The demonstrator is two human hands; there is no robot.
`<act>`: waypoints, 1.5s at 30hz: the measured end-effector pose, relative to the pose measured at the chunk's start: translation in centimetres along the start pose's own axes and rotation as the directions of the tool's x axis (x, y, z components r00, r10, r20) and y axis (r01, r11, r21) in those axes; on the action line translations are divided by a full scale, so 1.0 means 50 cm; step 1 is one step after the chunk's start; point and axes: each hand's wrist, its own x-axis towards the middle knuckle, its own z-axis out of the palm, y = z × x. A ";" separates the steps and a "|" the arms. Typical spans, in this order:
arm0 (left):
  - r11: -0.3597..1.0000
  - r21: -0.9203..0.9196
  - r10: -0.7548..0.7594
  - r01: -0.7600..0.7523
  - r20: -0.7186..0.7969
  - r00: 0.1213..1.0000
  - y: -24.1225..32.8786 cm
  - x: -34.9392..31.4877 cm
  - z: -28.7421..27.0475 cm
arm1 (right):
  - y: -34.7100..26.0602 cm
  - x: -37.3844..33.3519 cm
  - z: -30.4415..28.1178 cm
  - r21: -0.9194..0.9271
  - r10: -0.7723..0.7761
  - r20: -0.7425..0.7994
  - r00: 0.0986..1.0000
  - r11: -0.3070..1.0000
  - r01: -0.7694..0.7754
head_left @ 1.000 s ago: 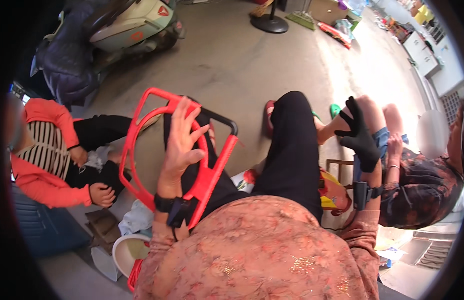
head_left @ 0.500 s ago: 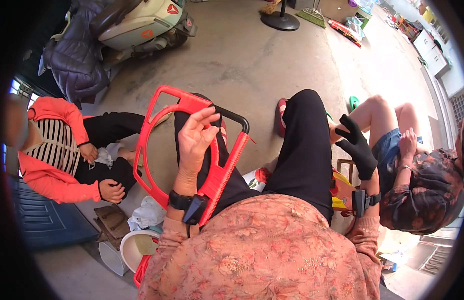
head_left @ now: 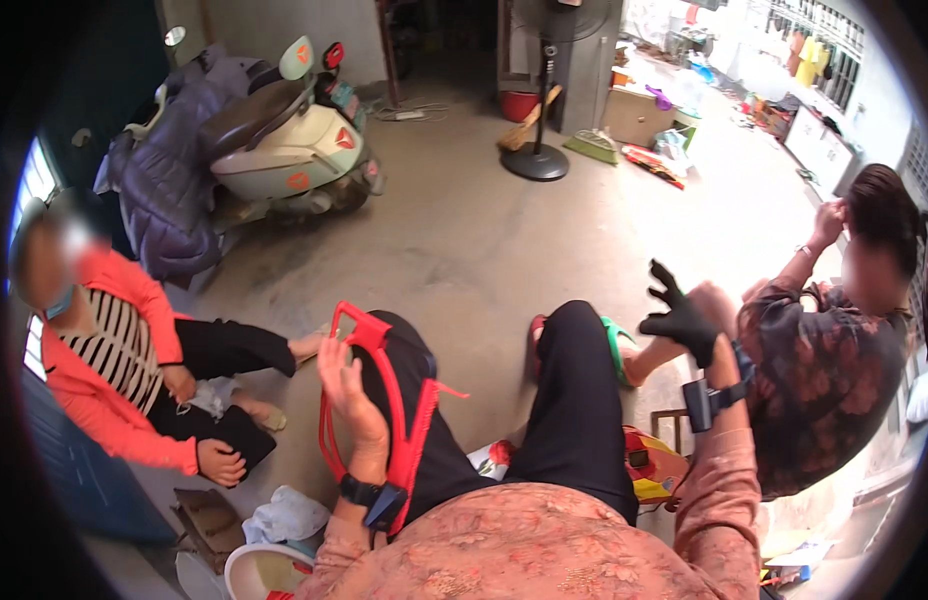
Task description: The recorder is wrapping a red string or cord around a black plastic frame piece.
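My bare left hand (head_left: pixel 346 398) grips the left side of a red plastic frame (head_left: pixel 402 430), which stands almost edge-on against my left knee in black trousers. A dark band sits on that wrist. Over at the right, my right hand (head_left: pixel 677 316) wears a black glove and is raised in the air beside my right knee. Its fingers are spread and it holds nothing. A small black device is strapped to that wrist.
A person in an orange jacket (head_left: pixel 114 370) sits on the floor at left. Another person in a dark patterned shirt (head_left: pixel 834 360) sits close on the right. A scooter (head_left: pixel 284 140), a standing fan (head_left: pixel 535 160), a white bowl (head_left: pixel 259 570) and a red and yellow item (head_left: pixel 652 465) are around.
The view has lifted to show more of the room. The red frame has turned from flat-on to nearly edge-on in my left hand. My gloved right hand has risen and spread.
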 end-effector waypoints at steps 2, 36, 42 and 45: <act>0.881 0.415 0.181 -0.226 0.145 0.973 0.006 -0.003 -0.014 | -0.093 -0.093 -0.054 -0.303 -0.113 -0.002 0.994 0.947 0.107; 0.945 0.171 0.120 -0.277 0.608 0.785 -0.021 -0.044 0.113 | 0.117 -0.201 0.397 0.991 0.132 -0.133 0.982 0.015 0.133; 0.994 -0.112 0.077 -0.019 0.535 0.841 -0.020 -0.058 0.125 | 0.154 -0.162 0.237 0.854 -0.234 -0.304 0.924 0.363 0.373; 0.988 -0.154 0.072 0.012 0.527 0.847 -0.013 -0.063 0.120 | 0.130 -0.162 0.139 0.668 -0.329 -0.435 0.838 0.507 0.545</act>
